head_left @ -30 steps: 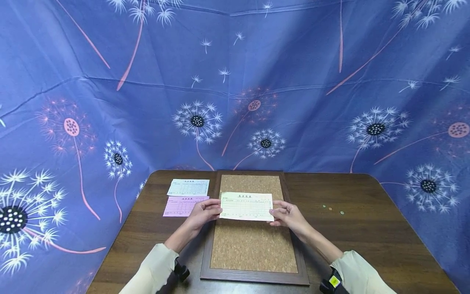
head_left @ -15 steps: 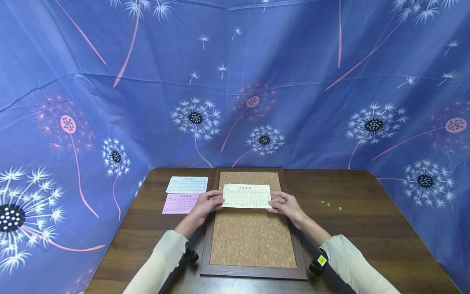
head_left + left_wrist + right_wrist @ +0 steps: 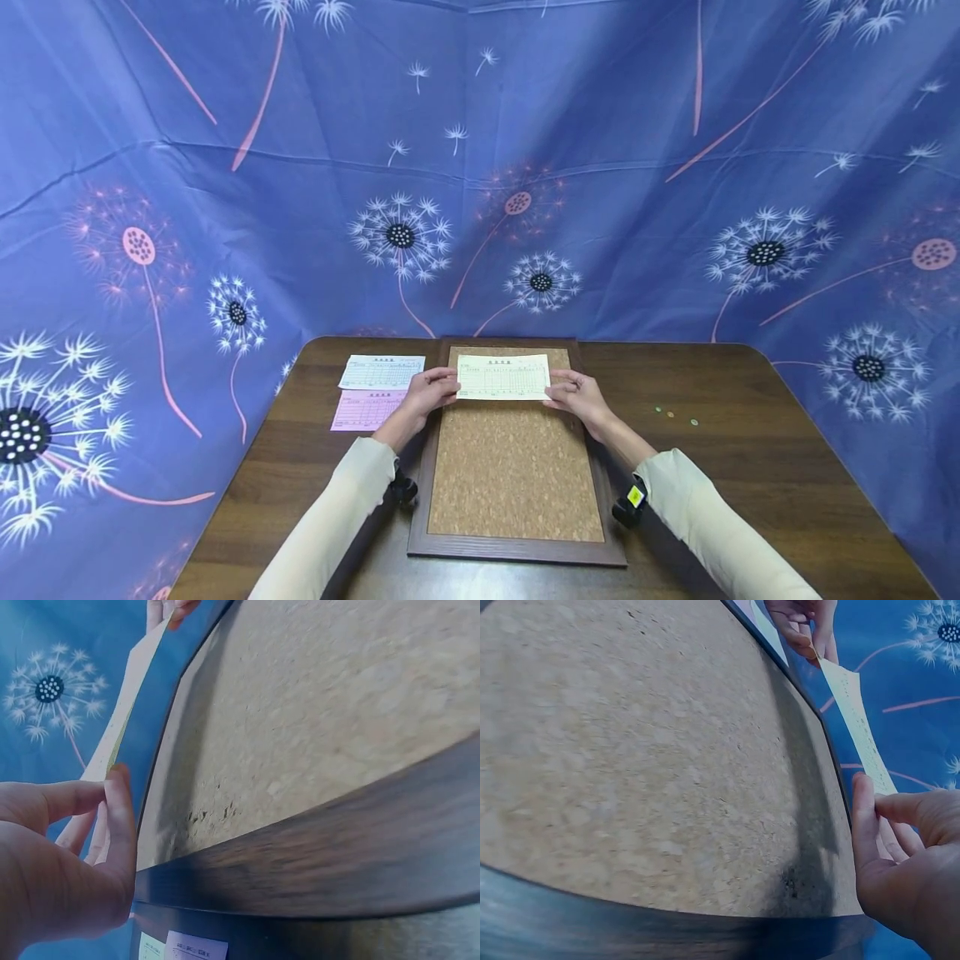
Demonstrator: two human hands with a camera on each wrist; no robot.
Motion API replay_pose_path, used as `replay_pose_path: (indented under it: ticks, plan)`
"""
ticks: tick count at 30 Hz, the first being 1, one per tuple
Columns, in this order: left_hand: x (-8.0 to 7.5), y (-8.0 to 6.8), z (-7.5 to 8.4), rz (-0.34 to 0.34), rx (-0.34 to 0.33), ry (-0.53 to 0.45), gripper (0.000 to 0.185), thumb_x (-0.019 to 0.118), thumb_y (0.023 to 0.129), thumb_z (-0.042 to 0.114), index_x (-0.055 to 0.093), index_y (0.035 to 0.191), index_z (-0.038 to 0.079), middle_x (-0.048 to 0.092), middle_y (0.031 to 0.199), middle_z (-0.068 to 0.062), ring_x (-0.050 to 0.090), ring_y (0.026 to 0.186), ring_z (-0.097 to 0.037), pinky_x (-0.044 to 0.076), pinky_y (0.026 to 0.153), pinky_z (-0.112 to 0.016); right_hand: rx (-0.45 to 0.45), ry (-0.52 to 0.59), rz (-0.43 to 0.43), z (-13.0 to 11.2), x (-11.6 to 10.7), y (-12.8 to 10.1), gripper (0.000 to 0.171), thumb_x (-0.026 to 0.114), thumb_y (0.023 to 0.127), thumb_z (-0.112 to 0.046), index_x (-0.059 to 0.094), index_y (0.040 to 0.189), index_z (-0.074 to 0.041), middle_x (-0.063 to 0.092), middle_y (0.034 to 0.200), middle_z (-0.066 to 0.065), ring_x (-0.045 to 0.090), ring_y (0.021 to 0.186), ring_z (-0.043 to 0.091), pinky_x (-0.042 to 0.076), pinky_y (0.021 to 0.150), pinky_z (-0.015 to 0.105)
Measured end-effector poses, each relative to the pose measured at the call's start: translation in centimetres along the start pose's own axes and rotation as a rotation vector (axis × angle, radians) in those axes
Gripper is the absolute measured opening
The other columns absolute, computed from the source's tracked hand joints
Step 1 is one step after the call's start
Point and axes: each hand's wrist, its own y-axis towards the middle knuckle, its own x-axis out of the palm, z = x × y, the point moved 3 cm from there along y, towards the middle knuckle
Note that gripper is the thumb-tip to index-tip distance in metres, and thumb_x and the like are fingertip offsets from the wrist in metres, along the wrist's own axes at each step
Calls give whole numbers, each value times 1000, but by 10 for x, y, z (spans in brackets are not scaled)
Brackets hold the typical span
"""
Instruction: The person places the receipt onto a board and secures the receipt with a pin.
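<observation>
A pale yellow printed form (image 3: 503,377) is held flat over the far end of a cork board (image 3: 515,467) in a dark wooden frame. My left hand (image 3: 431,390) pinches its left edge and my right hand (image 3: 573,394) pinches its right edge. In the left wrist view the yellow form (image 3: 118,724) shows edge-on above the cork board (image 3: 315,712), with my left hand (image 3: 67,855) pinching it by thumb and fingers. In the right wrist view my right hand (image 3: 900,859) pinches the yellow form (image 3: 859,724) just above the cork board (image 3: 630,765).
A white form (image 3: 382,372) and a pink form (image 3: 367,410) lie on the brown wooden table (image 3: 750,475) left of the board. Three small pins (image 3: 674,415) lie to the right. Blue dandelion-print cloth (image 3: 480,167) surrounds the table.
Both hands have carried the yellow form away from me, from the board's middle to its far end. The other papers have not moved.
</observation>
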Motion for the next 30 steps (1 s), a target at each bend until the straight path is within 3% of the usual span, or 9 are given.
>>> replay_pose_path:
  ticks: [8, 14, 21, 26, 30]
  plan:
    - [3, 17, 3, 15, 6, 13, 43, 65, 92, -4, 61, 135, -3, 70, 99, -4, 67, 76, -6, 59, 73, -21, 7, 48, 54, -4, 2, 19, 51, 60, 97, 7, 45, 145, 10, 73, 94, 4, 74, 85, 11, 59, 90, 32]
    - [8, 27, 2, 29, 30, -9, 45, 63, 90, -9, 59, 135, -8, 73, 99, -12, 66, 73, -6, 59, 71, -22, 21, 56, 78, -2, 1, 29, 51, 61, 97, 6, 45, 145, 11, 73, 94, 5, 75, 87, 14, 59, 88, 29]
    - [11, 36, -4, 68, 72, 76, 44, 63, 89, -9, 61, 134, -7, 72, 109, -23, 68, 79, -13, 60, 71, -25, 33, 31, 119, 2, 2, 40, 49, 62, 96, 6, 49, 143, 10, 75, 101, 17, 74, 80, 12, 60, 79, 25]
    - [15, 40, -5, 84, 124, 120, 47, 62, 86, -12, 61, 132, -9, 72, 106, -27, 66, 71, -9, 59, 66, -23, 35, 0, 129, 4, 2, 43, 48, 60, 95, 7, 48, 142, 12, 71, 112, 31, 72, 71, 9, 61, 74, 24]
    - [18, 41, -2, 95, 157, 166, 51, 62, 84, -13, 60, 134, -8, 72, 100, -25, 64, 67, -7, 59, 64, -24, 37, -21, 145, 3, 1, 45, 46, 61, 96, 6, 50, 141, 11, 70, 114, 33, 71, 67, 8, 60, 71, 22]
